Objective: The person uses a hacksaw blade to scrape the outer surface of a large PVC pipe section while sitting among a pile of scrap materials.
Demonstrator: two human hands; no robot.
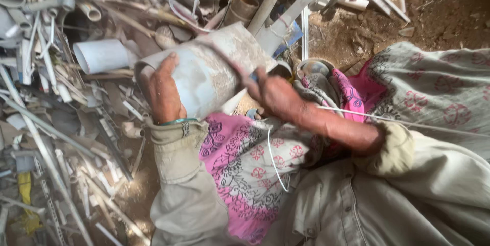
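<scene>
A wide, dirty grey-white plastic pipe section (pixel 209 67) lies tilted across my lap. My left hand (pixel 164 92) grips its near open rim, fingers curled over the edge. My right hand (pixel 273 92) is closed on a thin tool whose blurred blade (pixel 227 57) lies across the top of the pipe; a bit of blue handle shows at the fist. My lap is covered by pink patterned cloth (pixel 240 159), and both arms wear beige sleeves.
A heap of scrap plastic pipes, strips and rods (pixel 56 98) fills the left and the top. A short white pipe (pixel 102 54) lies beside the held one. A round metal bowl (pixel 314 66) sits behind my right hand. Bare dirt ground (pixel 439 11) at upper right.
</scene>
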